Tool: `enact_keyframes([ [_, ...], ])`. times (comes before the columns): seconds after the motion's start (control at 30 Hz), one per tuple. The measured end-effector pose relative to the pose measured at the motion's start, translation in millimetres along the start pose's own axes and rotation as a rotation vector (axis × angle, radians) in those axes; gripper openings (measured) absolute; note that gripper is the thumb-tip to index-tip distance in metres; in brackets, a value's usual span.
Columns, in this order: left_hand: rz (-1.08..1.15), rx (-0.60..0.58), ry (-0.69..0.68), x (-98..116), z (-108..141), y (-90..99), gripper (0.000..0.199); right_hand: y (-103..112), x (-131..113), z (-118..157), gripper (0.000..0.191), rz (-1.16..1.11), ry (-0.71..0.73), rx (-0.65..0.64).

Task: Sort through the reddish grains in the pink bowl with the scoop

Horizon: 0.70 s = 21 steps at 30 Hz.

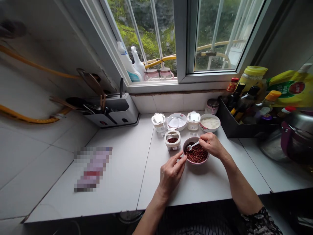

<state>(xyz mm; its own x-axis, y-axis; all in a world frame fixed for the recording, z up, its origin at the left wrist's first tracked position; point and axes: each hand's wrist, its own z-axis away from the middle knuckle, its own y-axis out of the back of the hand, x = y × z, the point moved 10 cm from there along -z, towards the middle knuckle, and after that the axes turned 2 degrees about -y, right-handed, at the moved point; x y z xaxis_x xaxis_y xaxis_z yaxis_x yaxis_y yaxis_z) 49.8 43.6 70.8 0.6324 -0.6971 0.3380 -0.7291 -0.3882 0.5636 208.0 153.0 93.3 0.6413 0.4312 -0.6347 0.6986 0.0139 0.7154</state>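
Observation:
A bowl (196, 162) of dark red dried peppercorn-like bits stands on the white counter. My right hand (212, 145) holds a small white spoon (194, 145), its tip in the red bits. The fingers of my left hand (172, 173) touch the bowl's left rim, slightly apart, holding nothing. Just left of the bowl is an open clear jar (172, 143) with some of the same red bits inside. Behind stand two lidded jars, one at the left (158, 122) and one at the right (193, 120), with a bowl of white grains (179, 120) between them.
Another bowl of white stuff (210, 123) sits behind my right hand. A black box of bottles (232, 125) and a metal pot (276, 143) stand at the right. A utensil holder (119, 114) is at the back left, a blurred packet (94, 168) at the left.

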Motion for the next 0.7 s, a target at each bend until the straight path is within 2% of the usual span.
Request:
enact_keyframes([
  [0.3, -0.002, -0.005, -0.006, 0.3, -0.1, 0.5, 0.029, 0.8, 2.0, 0.1, 0.033, -0.002, -0.011, 0.003],
  [0.53, -0.002, -0.001, -0.005, 0.9, -0.6, 0.8, 0.028, 0.3, 8.4, 1.4, 0.032, -0.027, -0.077, -0.012],
  [0.7, -0.006, 0.001, -0.014, 2.3, -1.6, 1.6, 0.029, 1.9, 3.2, 1.1, 0.033, -0.04, -0.046, 0.001],
])
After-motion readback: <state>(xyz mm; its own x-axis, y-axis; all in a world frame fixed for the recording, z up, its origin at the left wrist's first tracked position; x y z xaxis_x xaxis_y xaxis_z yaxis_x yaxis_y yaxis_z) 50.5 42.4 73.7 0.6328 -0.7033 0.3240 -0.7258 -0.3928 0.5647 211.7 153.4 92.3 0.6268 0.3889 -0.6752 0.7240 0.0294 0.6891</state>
